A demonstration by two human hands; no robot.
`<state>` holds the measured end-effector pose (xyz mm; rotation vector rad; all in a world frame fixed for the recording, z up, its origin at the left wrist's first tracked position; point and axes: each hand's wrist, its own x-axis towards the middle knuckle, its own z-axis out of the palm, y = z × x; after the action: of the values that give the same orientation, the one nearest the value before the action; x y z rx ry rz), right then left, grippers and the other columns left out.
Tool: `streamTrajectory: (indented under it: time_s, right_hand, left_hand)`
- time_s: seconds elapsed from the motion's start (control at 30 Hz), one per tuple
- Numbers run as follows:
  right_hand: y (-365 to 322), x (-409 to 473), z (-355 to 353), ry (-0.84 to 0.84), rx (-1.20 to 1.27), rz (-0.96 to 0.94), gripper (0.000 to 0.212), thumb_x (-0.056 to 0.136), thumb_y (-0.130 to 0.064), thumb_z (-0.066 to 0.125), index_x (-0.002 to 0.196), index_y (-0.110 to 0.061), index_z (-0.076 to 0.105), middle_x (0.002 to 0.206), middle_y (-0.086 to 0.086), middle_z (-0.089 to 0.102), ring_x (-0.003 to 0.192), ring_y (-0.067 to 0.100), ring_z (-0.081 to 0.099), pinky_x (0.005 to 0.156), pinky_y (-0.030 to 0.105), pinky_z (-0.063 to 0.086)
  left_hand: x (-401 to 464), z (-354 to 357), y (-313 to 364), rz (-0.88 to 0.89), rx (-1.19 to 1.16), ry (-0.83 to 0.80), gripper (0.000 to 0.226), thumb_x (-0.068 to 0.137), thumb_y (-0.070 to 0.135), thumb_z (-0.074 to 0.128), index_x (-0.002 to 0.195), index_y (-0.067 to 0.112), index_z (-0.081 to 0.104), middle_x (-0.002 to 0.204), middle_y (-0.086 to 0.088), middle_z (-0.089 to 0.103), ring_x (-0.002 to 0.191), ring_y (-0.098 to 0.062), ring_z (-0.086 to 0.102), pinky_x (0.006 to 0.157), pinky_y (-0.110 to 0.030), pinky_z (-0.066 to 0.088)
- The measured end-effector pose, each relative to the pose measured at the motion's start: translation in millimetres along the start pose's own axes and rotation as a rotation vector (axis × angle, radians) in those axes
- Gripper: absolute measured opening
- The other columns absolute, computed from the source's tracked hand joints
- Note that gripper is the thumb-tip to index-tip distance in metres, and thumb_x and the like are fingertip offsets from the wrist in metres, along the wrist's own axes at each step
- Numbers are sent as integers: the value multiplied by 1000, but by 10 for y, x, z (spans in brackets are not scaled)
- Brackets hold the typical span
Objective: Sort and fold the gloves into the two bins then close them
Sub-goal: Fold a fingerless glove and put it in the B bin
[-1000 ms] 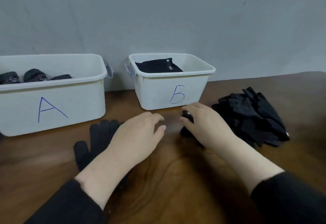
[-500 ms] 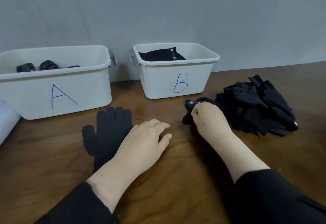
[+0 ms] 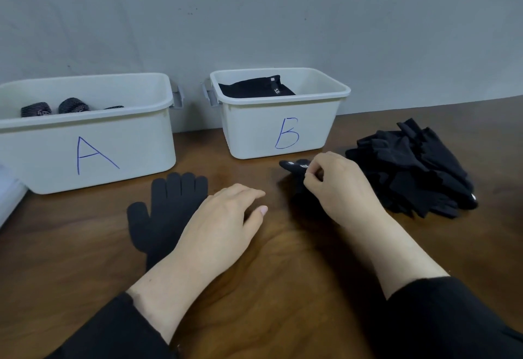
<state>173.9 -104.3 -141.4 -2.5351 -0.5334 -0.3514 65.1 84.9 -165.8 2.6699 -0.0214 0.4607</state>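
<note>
Two white bins stand at the wall: bin A (image 3: 119, 143) on the left holds rolled grey-black gloves (image 3: 70, 105), bin B (image 3: 254, 138) holds a folded black glove (image 3: 254, 88). A black knit glove (image 3: 167, 208) lies flat in front of bin A, fingers pointing away. My left hand (image 3: 223, 225) rests palm down on the table, partly over that glove's cuff side, holding nothing. My right hand (image 3: 336, 186) pinches a small black glove with a white tag (image 3: 294, 166) in front of bin B.
A pile of black gloves (image 3: 416, 169) lies on the wooden table to the right of bin B. A white flat object (image 3: 8, 197), perhaps a lid, shows at the left edge. The grey wall stands right behind the bins.
My right hand has closed on the tagged black glove and lifted its end slightly. The view has tilted, so the flat knit glove shows more fully. My left hand has barely moved.
</note>
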Motion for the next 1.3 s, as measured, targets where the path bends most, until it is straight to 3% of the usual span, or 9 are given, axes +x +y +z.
streamTrajectory:
  time_s: [0.2,0.37,0.5,0.6,0.77,0.9,1.0,1.1,1.3]
  right_hand:
    - [-127,-58,-185,-51,562,84,17,96,-22,61,80,-20,65,58,-10,60,46,4,43,48,19,34]
    - [-213,-85,-169,-207,855,114,22,97,-16,62,76,-17,67,62,-1,56,52,13,46,47,22,37]
    - [-270,-117,-158,-345,952,145,18,98,-15,60,84,-10,70,74,3,64,64,12,57,52,20,44]
    - [-274,-74,-138,-167,1104,320,17,101,-14,57,97,-8,72,79,1,74,68,11,66,58,21,53]
    - [-50,-6,-203,277,637,234,22,102,-24,54,91,-15,71,79,6,72,69,15,68,65,32,59]
    - [-50,-35,-157,6,426,92,29,100,-32,55,77,-20,68,67,0,69,59,16,65,63,35,54]
    - [-101,-81,-73,-250,214,25,28,99,-41,55,79,-26,68,67,-11,69,57,6,63,64,32,55]
    - [-146,-127,-32,-369,52,-78,19,99,-46,56,94,-36,71,87,-16,68,79,0,61,77,28,54]
    - [-168,-142,64,-470,-40,-202,38,91,-61,59,122,-39,64,123,-23,53,115,3,47,101,28,44]
  left_hand:
    - [18,-75,33,-45,-201,255,52,99,46,45,150,37,36,148,18,42,133,1,40,110,-24,37]
    - [42,-87,44,-15,-303,182,62,97,47,49,153,37,26,143,23,45,131,9,36,108,-12,28]
    - [22,-60,20,-34,-414,145,16,96,38,58,110,34,65,100,21,63,102,3,56,82,-11,44]
    - [60,-71,9,-188,-592,262,10,96,36,60,90,31,67,89,19,68,91,2,62,73,-9,45]
    - [82,-66,-137,-252,42,131,37,90,65,51,85,34,70,71,13,66,69,-4,61,66,-25,53]
    - [104,-161,-195,-128,77,200,28,93,55,53,91,30,67,82,15,57,80,-5,54,68,-23,47]
    - [79,-180,-225,67,51,-10,26,94,53,53,101,33,68,97,17,57,93,-4,51,86,-29,46]
    - [44,-133,-199,116,72,-187,32,95,55,51,110,35,71,105,18,57,98,-2,50,95,-32,43]
    - [-17,-96,-195,103,63,-70,32,99,51,47,116,35,67,109,18,59,99,-1,53,91,-28,46]
